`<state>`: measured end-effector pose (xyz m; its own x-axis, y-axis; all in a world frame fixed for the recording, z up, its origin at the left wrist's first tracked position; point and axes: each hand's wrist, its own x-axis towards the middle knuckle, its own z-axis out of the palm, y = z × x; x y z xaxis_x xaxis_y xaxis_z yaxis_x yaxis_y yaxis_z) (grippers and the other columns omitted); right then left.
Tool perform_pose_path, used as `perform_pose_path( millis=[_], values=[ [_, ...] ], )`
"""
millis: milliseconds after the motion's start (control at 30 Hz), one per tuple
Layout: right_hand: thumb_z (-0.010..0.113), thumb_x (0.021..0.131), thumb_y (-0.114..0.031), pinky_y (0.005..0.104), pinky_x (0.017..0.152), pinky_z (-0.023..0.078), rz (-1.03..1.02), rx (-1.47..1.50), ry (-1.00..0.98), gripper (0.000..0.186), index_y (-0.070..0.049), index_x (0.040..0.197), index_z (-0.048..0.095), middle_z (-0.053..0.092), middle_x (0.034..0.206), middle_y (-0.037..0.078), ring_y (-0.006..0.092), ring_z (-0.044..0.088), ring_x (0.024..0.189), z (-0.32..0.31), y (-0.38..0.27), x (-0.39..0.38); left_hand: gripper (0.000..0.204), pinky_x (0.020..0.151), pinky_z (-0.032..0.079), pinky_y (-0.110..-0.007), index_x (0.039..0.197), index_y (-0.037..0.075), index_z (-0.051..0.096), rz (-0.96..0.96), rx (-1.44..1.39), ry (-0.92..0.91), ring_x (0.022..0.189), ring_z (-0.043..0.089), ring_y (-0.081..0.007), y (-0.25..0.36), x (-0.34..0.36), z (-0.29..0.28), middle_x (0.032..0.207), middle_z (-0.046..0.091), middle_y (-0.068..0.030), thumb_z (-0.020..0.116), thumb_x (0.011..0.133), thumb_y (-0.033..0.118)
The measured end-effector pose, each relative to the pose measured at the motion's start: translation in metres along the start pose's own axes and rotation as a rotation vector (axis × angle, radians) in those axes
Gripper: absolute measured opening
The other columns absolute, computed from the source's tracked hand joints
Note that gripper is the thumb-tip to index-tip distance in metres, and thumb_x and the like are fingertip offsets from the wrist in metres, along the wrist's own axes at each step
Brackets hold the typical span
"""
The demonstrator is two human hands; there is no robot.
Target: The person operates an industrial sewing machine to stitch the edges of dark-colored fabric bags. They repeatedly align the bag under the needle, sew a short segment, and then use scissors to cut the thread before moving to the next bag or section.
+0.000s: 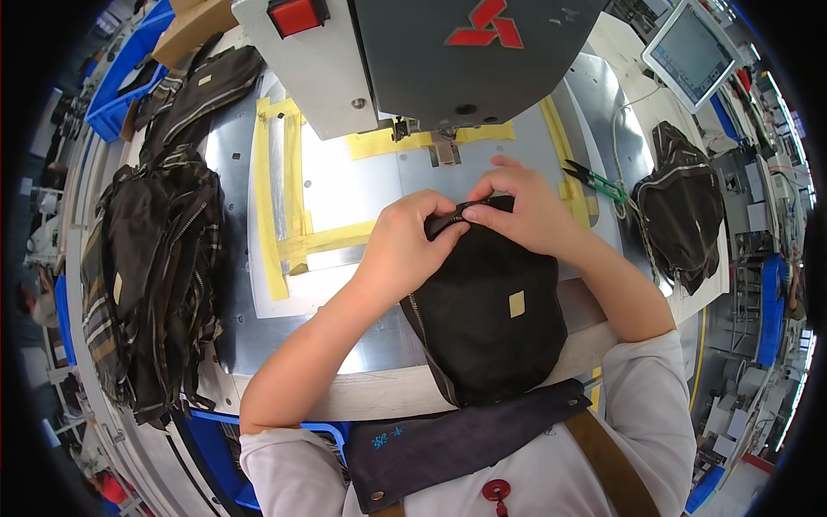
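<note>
A dark fabric pouch-like piece (pixel 482 319) hangs over the front edge of the machine bed, with a zipper down its left side and a small cream label on its face. At its top edge, my left hand (pixel 409 233) pinches the cloth between thumb and fingers. Right beside it, my right hand (pixel 517 202) grips the same edge, its thumb pressed on the fold. Both hands are just in front of the sewing head (pixel 474 69) and its presser foot (pixel 444 148), apart from it. What lies inside the fold is hidden.
Dark zippered pieces (pixel 164 276) are heaped on the left, more (pixel 202 90) behind them. Green-handled thread snips (pixel 603 183) lie to the right, near another dark piece (pixel 680 207). Yellow tape (pixel 277 198) frames the metal bed. A screen (pixel 692 53) stands at the far right, a blue bin (pixel 116 90) far left.
</note>
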<state>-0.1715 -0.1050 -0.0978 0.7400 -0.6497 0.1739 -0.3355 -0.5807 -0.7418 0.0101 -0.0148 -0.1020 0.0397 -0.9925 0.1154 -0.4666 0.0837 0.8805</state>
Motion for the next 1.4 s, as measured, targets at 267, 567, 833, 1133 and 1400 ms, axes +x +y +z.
perform_pose_path(
  millis=[267, 567, 833, 1133, 1400],
  values=[
    [0.072, 0.081, -0.024, 0.0449, 0.111, 0.031, 0.011, -0.009, -0.011, 0.02, -0.006, 0.079, 0.065, 0.061, 0.065, 0.007, 0.0241, 0.057, 0.065, -0.004, -0.004, 0.001, 0.016, 0.066, 0.046, -0.025, 0.086, -0.001, 0.064, -0.083, -0.07, -0.029, 0.069, 0.055, -0.0089, -0.001, 0.002, 0.0, 0.075, 0.064, -0.0043, 0.075, 0.082, 0.009],
    [0.073, 0.08, -0.023, 0.0446, 0.11, 0.033, -0.035, -0.032, 0.038, 0.018, -0.007, 0.08, 0.066, 0.063, 0.072, 0.005, 0.0227, 0.061, 0.071, -0.002, -0.006, -0.002, 0.013, 0.068, 0.047, -0.024, 0.087, -0.002, 0.064, -0.08, -0.108, -0.056, 0.071, 0.056, -0.008, -0.004, 0.003, -0.001, 0.077, 0.065, -0.0041, 0.072, 0.085, 0.009],
    [0.072, 0.079, -0.019, 0.0487, 0.107, 0.034, -0.09, -0.144, 0.048, 0.014, -0.008, 0.085, 0.066, 0.065, 0.082, 0.004, 0.0223, 0.061, 0.079, 0.002, -0.007, -0.003, 0.012, 0.064, 0.047, -0.03, 0.085, 0.0, 0.064, 0.01, 0.023, 0.005, 0.068, 0.059, -0.0193, 0.0, 0.001, -0.001, 0.075, 0.062, -0.0085, 0.073, 0.081, 0.006],
    [0.068, 0.078, -0.011, 0.0466, 0.098, 0.04, -0.824, -0.674, 0.318, 0.006, -0.012, 0.083, 0.065, 0.061, 0.087, -0.003, 0.0121, 0.061, 0.086, -0.005, -0.02, -0.018, 0.025, 0.056, 0.048, -0.034, 0.085, 0.006, 0.063, 0.45, 0.158, 0.142, 0.068, 0.061, -0.0264, -0.001, -0.003, -0.007, 0.079, 0.058, -0.0075, 0.072, 0.065, -0.006],
    [0.069, 0.077, -0.013, 0.0464, 0.098, 0.041, -0.817, -0.685, 0.319, 0.01, -0.013, 0.087, 0.066, 0.061, 0.089, -0.003, 0.0119, 0.061, 0.087, -0.005, -0.017, -0.017, 0.028, 0.053, 0.048, -0.033, 0.088, 0.006, 0.066, 0.459, 0.173, 0.115, 0.065, 0.06, -0.0248, -0.002, -0.001, -0.007, 0.078, 0.057, -0.007, 0.071, 0.064, -0.008]
  ],
)
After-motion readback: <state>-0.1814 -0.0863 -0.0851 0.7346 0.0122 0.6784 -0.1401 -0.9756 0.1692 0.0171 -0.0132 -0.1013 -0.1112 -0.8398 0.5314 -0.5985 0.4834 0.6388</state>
